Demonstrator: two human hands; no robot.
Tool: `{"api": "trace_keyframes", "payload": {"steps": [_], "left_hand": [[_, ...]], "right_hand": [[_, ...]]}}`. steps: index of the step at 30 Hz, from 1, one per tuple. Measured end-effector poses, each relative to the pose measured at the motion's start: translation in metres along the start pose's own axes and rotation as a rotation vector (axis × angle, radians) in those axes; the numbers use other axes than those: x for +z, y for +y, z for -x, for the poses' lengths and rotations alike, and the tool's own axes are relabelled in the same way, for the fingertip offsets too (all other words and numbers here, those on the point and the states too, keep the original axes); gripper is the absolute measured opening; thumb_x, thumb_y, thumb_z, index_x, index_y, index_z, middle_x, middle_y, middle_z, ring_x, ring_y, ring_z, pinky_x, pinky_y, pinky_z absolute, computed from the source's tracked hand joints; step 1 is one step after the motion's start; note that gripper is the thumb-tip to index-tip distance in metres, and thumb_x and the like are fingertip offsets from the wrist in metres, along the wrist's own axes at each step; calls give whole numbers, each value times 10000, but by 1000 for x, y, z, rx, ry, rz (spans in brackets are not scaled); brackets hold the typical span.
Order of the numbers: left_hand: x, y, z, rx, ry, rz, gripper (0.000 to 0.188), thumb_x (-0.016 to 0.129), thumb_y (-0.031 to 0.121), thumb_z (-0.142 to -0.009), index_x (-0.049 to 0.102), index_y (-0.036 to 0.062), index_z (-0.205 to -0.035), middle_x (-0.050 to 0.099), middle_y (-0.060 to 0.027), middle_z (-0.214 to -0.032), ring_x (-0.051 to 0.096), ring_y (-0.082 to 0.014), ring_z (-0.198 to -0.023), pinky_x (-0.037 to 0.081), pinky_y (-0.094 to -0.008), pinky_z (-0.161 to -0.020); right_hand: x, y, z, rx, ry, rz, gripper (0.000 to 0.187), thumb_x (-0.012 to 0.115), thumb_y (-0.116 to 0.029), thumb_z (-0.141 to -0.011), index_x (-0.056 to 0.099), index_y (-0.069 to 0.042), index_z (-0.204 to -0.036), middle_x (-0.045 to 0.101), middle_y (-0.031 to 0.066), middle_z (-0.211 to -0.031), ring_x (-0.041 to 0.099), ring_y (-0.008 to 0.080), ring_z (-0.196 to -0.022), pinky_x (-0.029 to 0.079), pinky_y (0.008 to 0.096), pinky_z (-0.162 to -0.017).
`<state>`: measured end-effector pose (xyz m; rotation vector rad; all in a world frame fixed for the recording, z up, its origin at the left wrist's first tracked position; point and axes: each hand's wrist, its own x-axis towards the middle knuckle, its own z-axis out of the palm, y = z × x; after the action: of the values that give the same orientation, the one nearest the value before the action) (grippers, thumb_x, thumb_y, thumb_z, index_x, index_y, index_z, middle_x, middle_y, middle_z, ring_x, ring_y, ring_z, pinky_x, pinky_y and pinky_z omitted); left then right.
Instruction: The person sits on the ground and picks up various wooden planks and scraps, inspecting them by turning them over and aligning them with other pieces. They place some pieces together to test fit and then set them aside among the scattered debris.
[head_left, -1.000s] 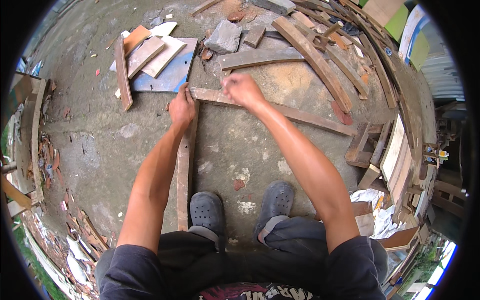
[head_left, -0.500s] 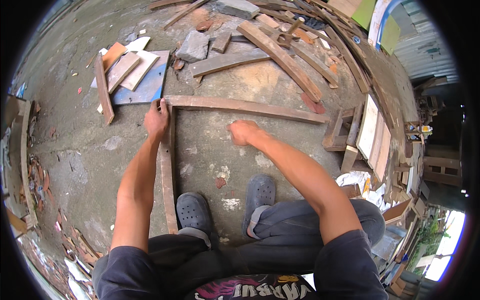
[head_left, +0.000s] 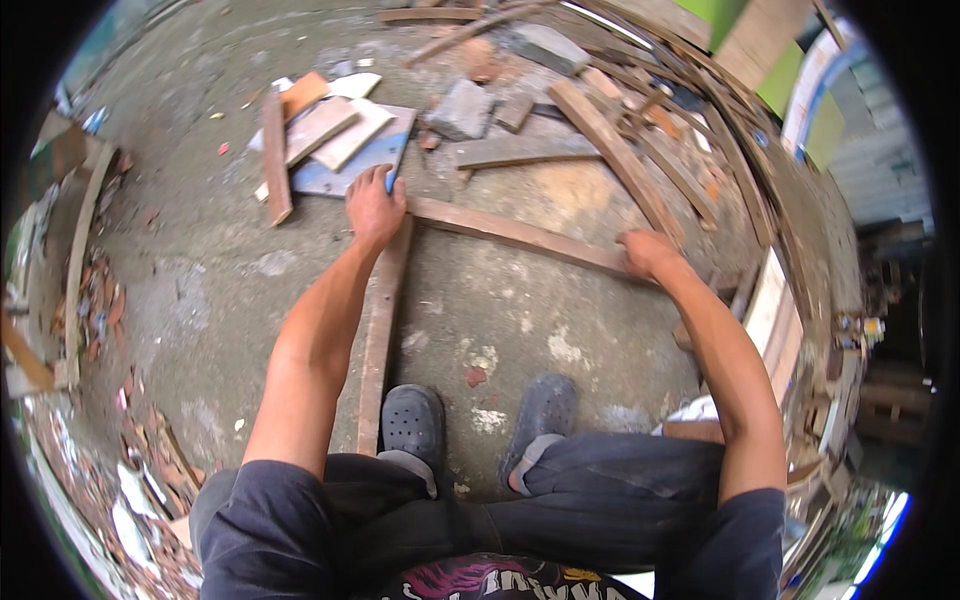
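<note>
Two wooden battens meet at a corner on the concrete ground in front of me. The crosswise batten (head_left: 520, 234) slants from that corner toward the right; the lengthwise batten (head_left: 381, 340) runs back toward my left shoe. At the corner, my left hand (head_left: 376, 212) is closed over the joined ends, its fingertips beside the blue edge of a board. My right hand (head_left: 652, 256) is closed on the right end of the crosswise batten and covers that end. What the fingers do underneath is hidden in both places.
A blue-and-white board (head_left: 350, 170) with wood offcuts lies beyond my left hand. Farther off are grey stone blocks (head_left: 463, 110) and loose planks (head_left: 615, 160). Pale boards (head_left: 772, 305) stand at the right, near my forearm. Rubble (head_left: 100, 300) lines the left side.
My right hand has moved right, from above bare ground to the crosswise batten's right end. My left hand stays at the corner. The view has shifted, and the crosswise batten slants more.
</note>
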<state>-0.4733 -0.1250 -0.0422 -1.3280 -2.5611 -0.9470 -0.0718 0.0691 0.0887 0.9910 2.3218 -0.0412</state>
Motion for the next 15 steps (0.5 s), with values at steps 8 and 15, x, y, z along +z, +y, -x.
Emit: {"api": "trace_keyframes", "payload": {"steps": [8, 15], "left_hand": [[-62, -167, -34, -469, 171, -140, 381, 601, 147, -868, 597, 114, -1247, 573, -128, -1268, 555, -329, -1178, 444, -444, -1006], [-73, -279, -30, -387, -364, -338, 671, 579, 69, -838, 374, 130, -1473, 392, -92, -1517, 470, -335, -1321, 438, -431, -1051]], "right_hand": [[29, -87, -45, -50, -21, -161, 785, 648, -354, -890, 248, -153, -1536, 373, 223, -1501, 429, 389, -1340, 412, 459, -1079], [22, -155, -52, -94, -34, -13, 895, 688, -397, -865, 184, -113, -1546, 370, 363, -1416, 458, 456, -1274, 449, 478, -1018]]}}
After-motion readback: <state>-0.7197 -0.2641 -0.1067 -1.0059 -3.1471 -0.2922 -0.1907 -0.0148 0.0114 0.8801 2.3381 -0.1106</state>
